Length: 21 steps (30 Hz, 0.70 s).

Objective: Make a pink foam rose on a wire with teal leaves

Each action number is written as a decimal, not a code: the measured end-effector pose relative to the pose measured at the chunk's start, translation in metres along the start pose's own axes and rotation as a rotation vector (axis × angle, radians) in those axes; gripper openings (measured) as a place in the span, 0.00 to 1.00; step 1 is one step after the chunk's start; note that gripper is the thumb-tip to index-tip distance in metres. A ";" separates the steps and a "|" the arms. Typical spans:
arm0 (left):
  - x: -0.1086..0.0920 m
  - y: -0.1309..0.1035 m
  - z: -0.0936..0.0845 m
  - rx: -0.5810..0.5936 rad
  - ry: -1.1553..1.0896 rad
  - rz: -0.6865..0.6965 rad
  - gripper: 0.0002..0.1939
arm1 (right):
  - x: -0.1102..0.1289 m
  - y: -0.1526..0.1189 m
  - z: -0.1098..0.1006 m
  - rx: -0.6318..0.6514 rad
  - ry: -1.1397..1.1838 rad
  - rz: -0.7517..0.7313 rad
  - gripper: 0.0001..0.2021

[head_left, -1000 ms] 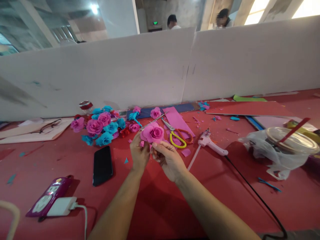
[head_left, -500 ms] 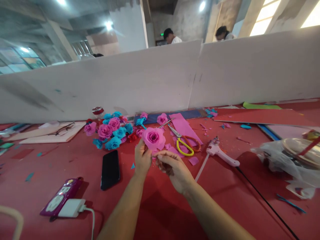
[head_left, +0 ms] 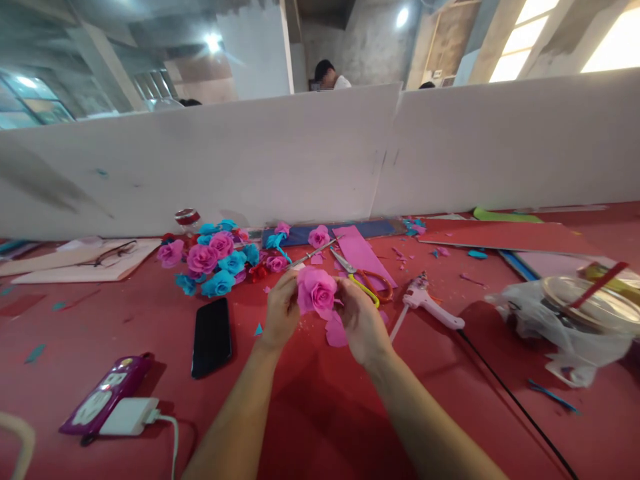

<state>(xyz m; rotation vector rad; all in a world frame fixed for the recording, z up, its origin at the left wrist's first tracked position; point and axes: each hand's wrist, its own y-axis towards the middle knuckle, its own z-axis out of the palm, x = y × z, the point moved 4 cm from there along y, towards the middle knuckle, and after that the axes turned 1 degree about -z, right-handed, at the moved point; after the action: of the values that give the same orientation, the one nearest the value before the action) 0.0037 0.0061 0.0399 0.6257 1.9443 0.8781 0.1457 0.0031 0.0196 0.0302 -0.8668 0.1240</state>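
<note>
A pink paper rose (head_left: 317, 292) is held up in front of me between both hands. My left hand (head_left: 281, 312) is closed on its left side, and my right hand (head_left: 361, 321) grips the petals at its right edge. Pink paper pieces (head_left: 337, 331) lie on the table just below the flower. Behind my right hand are scissors (head_left: 364, 280) with yellow and orange handles, partly covered by that hand. Further back lie a strip of pink paper (head_left: 361, 253) and another pink rose (head_left: 319, 236).
Left of my hands are a bunch of pink and blue paper roses (head_left: 220, 257), a phone (head_left: 211, 338) and a purple power strip (head_left: 107, 393) with a white plug. To the right are a glue gun (head_left: 433, 305) with a black cord and a plastic bag (head_left: 545, 320) around a lidded bowl.
The rose has turned and tilted between my hands. My right hand has moved up from beneath it to its right side, and the pink pieces below now show.
</note>
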 end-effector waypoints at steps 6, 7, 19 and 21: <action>-0.006 0.001 0.015 0.308 -0.035 0.121 0.09 | 0.016 0.005 -0.005 0.073 -0.018 0.046 0.12; -0.005 0.000 0.017 0.345 -0.024 0.128 0.09 | 0.017 0.005 -0.007 0.070 -0.053 0.042 0.10; 0.001 -0.002 0.017 0.420 -0.055 0.072 0.09 | 0.026 0.003 -0.005 0.139 -0.183 0.027 0.10; 0.001 -0.001 0.016 0.405 -0.080 0.059 0.10 | 0.027 0.002 -0.004 0.155 -0.178 0.019 0.08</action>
<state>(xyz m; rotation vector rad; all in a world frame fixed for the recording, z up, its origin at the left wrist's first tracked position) 0.0169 0.0107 0.0329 0.9412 2.0538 0.4844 0.1654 0.0080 0.0375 0.1806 -1.0340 0.2083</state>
